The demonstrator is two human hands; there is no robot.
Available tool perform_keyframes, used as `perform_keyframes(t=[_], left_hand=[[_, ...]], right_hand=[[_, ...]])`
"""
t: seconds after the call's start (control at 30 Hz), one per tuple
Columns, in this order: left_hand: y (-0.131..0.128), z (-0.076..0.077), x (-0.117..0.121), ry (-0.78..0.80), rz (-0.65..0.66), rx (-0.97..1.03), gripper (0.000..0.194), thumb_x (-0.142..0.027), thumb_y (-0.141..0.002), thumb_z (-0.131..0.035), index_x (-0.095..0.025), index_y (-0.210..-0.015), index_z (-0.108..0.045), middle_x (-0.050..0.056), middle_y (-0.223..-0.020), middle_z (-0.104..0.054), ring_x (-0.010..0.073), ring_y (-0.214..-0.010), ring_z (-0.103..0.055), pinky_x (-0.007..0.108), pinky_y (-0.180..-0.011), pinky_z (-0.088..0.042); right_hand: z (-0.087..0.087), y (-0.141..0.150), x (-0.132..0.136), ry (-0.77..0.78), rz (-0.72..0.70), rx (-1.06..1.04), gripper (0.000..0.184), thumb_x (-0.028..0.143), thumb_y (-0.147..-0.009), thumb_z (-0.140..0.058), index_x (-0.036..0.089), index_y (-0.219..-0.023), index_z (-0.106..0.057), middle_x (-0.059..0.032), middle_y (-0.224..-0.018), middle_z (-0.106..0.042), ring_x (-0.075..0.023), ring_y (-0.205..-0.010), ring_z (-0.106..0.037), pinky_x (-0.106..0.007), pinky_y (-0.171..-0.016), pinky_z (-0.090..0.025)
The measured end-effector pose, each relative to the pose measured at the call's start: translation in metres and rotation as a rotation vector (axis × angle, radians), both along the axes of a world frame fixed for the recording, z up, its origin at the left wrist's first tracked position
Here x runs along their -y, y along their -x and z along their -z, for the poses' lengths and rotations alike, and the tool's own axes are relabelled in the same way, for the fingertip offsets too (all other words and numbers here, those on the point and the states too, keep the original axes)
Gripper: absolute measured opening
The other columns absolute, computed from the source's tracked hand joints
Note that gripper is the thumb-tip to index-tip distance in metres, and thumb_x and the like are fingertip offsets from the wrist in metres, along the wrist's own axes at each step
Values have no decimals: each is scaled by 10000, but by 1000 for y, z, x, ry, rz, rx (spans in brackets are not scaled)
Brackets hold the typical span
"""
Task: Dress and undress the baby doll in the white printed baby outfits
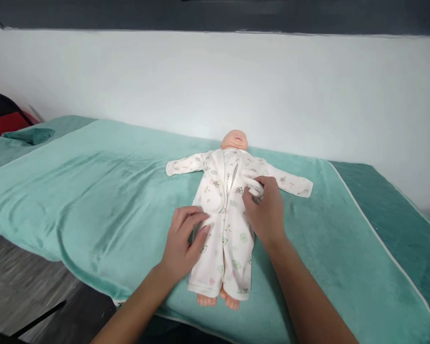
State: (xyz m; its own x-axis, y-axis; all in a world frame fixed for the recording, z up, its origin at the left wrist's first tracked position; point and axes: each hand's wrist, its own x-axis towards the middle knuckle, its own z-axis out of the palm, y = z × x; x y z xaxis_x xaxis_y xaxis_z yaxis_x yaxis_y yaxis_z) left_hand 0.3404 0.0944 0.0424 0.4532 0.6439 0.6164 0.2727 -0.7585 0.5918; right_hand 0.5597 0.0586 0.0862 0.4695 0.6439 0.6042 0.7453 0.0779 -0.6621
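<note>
Doll [234, 139], one, in one outfit [232, 229]; right hand [267, 210] pinches one flap [253, 187], left hand's [182, 241] fingers parted

Teal cover [129, 191], pale printed garment [232, 229]

Forearms [306, 291] cut off below; red-and-black object [3, 117] cut off left.

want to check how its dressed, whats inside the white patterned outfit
A doll: its head shows at the top and its feet at the bottom. The outfit covers its torso and hands, so they cannot be seen.
</note>
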Motion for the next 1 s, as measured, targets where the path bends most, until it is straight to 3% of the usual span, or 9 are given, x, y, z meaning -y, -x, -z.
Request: perform_keyframes(t=[0.1, 0.2, 0.37, 0.47, 0.6, 0.77, 0.87, 1.0], left_hand=[[14, 1, 26, 35, 43, -16, 234, -221, -979, -530, -245, -1193, -621, 100, -1159, -614, 236, -1120, -597, 423, -961, -533], [23, -4, 56, -43, 150, -118, 326, -269, -941, -607, -227, -1264, -598, 134, -1248, -610, 281, -1215, -561, 463, -1002, -525], [14, -14, 87, -186, 147, -225, 366, -234, -872, -692, -189, -1229, -624, 113, -1123, -697, 297, -1148, -590, 535, -1097, -446], [11, -14, 92, -170, 124, -214, 280, -184, -900, -632, -202, -1179, -647, 81, -1023, -720, 267, -1049, -627, 517, -1084, -446], [17, -12, 90, -133, 149, -230, 268, -124, -929, -546, -211, -1162, -647, 66, -1002, -732, 235, -974, -652, 503, -1093, -441], [26, -19, 83, -79, 255, -284, 358, -101, -949, -515, -227, -1272, -603, 62, -1124, -746, 226, -1097, -647, 478, -1137, -415], [28, -23, 82, -5, 276, -301, 396, -83, -953, -483, -224, -1314, -565, 70, -1197, -733, 222, -1192, -616, 464, -1150, -399], [29, -20, 81, 49, 300, -294, 452, -25, -944, -400, -234, -1318, -545, 59, -1218, -728, 201, -1211, -609, 466, -1175, -346]], right_hand=[[-4, -4, 6, -21, -149, 122, 255, 73, -843, -510, 267, -1003, -555, -55, -975, -633, -250, -929, -572, -421, -834, -470], [-7, -8, 9, 51, -335, 252, 332, 33, -822, -481, 266, -1023, -604, -41, -906, -668, -251, -898, -571, -415, -818, -466], [-8, -12, 11, 48, -447, 119, 352, 59, -859, -480, 270, -1094, -635, -34, -943, -694, -233, -926, -617, -392, -800, -497], [-9, -11, 10, 36, -458, 27, 234, 134, -930, -519, 277, -1072, -638, -28, -942, -694, -210, -893, -635, -384, -813, -510], [-12, -16, 10, 87, -488, 59, 151, 210, -936, -614, 286, -1065, -634, -38, -1005, -696, -229, -972, -634, -415, -898, -504], [-16, -39, 15, 80, -552, 76, 340, 306, -868, -761, 303, -1157, -583, -68, -1209, -629, -262, -1157, -588, -433, -959, -495], [-19, -53, 19, 74, -489, 90, 321, 372, -814, -823, 283, -993, -572, -52, -1089, -603, -250, -1048, -583, -416, -896, -498], [-18, -57, 22, 232, -428, 60, 341, 420, -801, -829, 253, -811, -532, -5, -848, -579, -191, -786, -539, -346, -724, -462]])
